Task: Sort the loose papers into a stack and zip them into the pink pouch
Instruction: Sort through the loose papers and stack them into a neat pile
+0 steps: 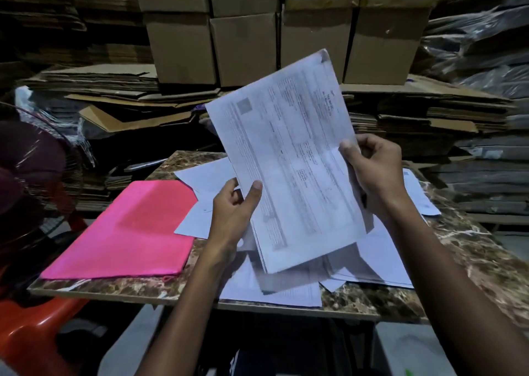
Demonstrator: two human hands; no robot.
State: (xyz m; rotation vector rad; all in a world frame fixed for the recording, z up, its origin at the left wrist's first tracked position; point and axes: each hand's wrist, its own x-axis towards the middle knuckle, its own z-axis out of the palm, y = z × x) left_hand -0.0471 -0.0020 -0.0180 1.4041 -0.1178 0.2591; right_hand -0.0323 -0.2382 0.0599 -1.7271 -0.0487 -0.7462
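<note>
My fingers (pixel 255 191) of the left hand (pixel 233 212) pinch the lower left edge of a stack of papers (pixel 289 160), thumb on the printed face. The right hand (pixel 372 169) clamps the stack's right edge the same way — both hands hold it tilted up above the counter (pixel 463 249). I see more loose papers (pixel 200 181) scattered flat on the marbled counter beneath and around the stack. The pink pouch (pixel 131 232) lies flat to the left of my left hand, near it but apart — I cannot tell whether its zip is open. Cardboard boxes (pixel 246 43) are piled behind.
</note>
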